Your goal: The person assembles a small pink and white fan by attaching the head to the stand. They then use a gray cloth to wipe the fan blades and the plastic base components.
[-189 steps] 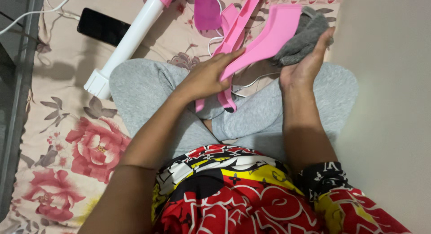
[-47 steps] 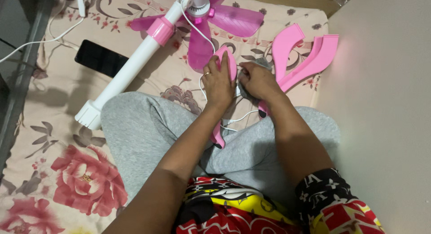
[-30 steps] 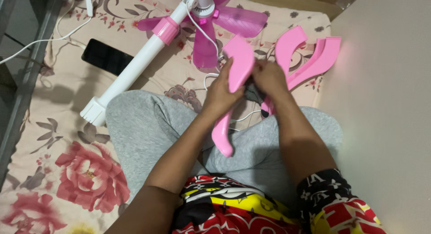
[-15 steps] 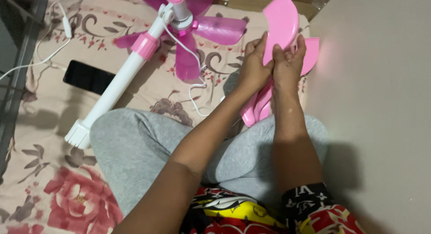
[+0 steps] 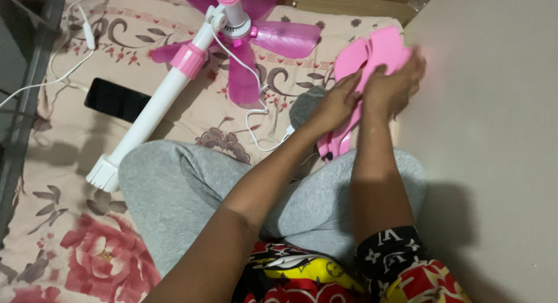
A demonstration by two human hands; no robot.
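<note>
While both hands meet at the curved pink plastic pieces, positions below are given relative to the white fan pole.

Right hand [image 5: 395,85]: fingers wrapped over the top curved pink plastic piece [image 5: 372,53], grasping it close to the wall [image 5: 494,134].
Left hand [image 5: 337,102]: fingers laid flat against the side of the same pink stack; whether they clench it cannot be told.
Curved pink plastic pieces: stacked, far right of the pole, lower ends [image 5: 334,143] resting by the person's knee.
Grey cloth [image 5: 305,105]: just left of the left hand, on the bedding, between the pole and the pink stack.
White cord [image 5: 256,117]: runs from the fan head down toward the cloth.
White fan pole [image 5: 148,117]: lies diagonally on the floral bedsheet [image 5: 75,221], pink collar [image 5: 187,60] near its upper end.
Pink fan blades [image 5: 279,38]: at the pole's upper end, spread flat.
Black phone [image 5: 116,99]: just left of the pole, screen dark.
Grey trouser legs [image 5: 174,186]: crossed, below the pole's base.
</note>
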